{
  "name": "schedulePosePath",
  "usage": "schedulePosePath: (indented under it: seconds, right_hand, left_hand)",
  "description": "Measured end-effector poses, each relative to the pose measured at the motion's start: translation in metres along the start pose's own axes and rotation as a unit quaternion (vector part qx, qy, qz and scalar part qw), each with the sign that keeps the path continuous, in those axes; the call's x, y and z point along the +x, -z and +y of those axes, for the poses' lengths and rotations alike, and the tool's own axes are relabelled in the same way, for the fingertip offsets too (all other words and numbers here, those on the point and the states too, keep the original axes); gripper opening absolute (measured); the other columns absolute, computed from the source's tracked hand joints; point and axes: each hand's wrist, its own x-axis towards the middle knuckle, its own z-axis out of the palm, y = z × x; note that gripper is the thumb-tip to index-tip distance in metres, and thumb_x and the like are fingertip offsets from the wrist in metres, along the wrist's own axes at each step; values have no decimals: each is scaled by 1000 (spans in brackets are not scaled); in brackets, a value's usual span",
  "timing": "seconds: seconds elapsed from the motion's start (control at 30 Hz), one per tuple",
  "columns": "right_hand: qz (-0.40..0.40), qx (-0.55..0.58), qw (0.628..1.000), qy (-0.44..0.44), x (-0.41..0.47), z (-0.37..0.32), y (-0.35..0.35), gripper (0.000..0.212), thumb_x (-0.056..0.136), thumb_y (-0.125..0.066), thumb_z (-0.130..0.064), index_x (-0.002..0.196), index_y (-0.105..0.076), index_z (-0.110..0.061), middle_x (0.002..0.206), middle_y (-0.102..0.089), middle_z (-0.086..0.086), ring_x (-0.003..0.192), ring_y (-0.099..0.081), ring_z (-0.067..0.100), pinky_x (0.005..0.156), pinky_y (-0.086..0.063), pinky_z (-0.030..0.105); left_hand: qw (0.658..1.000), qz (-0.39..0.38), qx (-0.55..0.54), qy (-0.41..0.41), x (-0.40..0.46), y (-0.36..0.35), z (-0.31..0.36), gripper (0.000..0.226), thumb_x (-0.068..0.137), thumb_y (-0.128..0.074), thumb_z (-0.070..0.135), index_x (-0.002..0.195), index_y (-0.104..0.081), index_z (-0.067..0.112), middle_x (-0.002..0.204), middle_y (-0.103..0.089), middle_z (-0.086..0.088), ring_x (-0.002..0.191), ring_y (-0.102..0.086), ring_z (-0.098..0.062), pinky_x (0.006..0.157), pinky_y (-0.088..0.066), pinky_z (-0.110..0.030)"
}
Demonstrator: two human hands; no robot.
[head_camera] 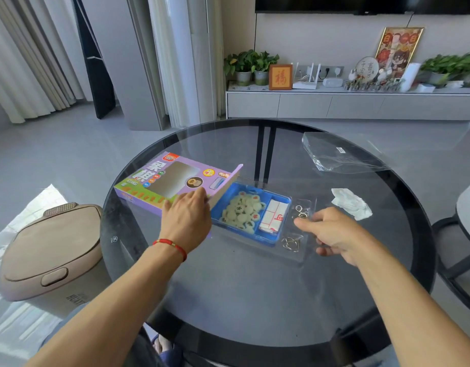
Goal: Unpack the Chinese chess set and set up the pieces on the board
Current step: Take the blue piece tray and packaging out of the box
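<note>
On the round glass bench (pixel 255 287), seen from the head camera, the purple box (pixel 173 178) lies left of centre with its end flap open, and the blue tray (pixel 251 211) sticks out of that end toward the right. The tray's long axis runs left to right, in line with the box. The left hand (pixel 187 217) rests on the box's near corner, fingers laid fairly flat, pressing rather than gripping. The right hand (pixel 331 231) has its grip pinched on the clear plastic insert (pixel 302 229), which extends from the tray's right end and carries small metal ring puzzles (pixel 292 243). The pale chess pieces (pixel 243 210) are heaped in the tray's left compartment; the folded board (pixel 273 215) fills the right one. The right hand is nearer the tray's free end, so drawing it rightward looks natural. Open glass lies there, with a crumpled tissue (pixel 351 203) and a plastic bag (pixel 339 152) beyond.
</note>
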Motion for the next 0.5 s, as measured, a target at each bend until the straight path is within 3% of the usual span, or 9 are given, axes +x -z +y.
schedulePosePath:
  seconds: [0.17,0.23,0.3,0.4,0.5]
  right_hand:
    - [-3,-56,998,-4,-14,8,17,24,92,-74,-35,98,-62,-15,92,-57,0,76,-52,13,66,-58,33]
    - [-3,-86,996,-4,-18,12,20,31,91,-74,-38,101,-64,-10,89,-60,5,70,-56,16,68,-60,36]
    - [36,-195,980,15,-22,13,19,40,90,-69,-48,98,-59,-10,92,-66,9,67,-64,21,73,-62,41]
    - [131,-375,915,66,-25,11,17,44,91,-58,-58,90,-55,-14,104,-60,6,82,-61,27,71,-51,36]
    - [168,-324,925,107,-18,7,18,38,93,-57,-54,110,-62,-20,113,-61,1,99,-60,27,75,-47,34]
  left_hand:
    - [996,19,10,88,10,5,-31,8,97,-47,18,101,-53,13,106,-65,-11,108,-55,-40,78,-44,-48]
    - [996,31,-26,75,16,3,-42,5,96,-51,12,99,-55,10,100,-66,-17,101,-57,-43,71,-46,-44]
    - [998,34,-43,41,23,3,-43,3,94,-57,7,96,-59,5,94,-67,-24,89,-59,-45,66,-39,-38]
    - [997,-1,-71,22,41,1,-33,6,97,-56,9,99,-61,5,97,-67,-23,87,-59,-44,65,-35,-35]
    - [995,-56,-83,13,74,-10,-27,12,100,-54,14,108,-62,10,110,-66,-19,93,-61,-41,72,-49,-39]
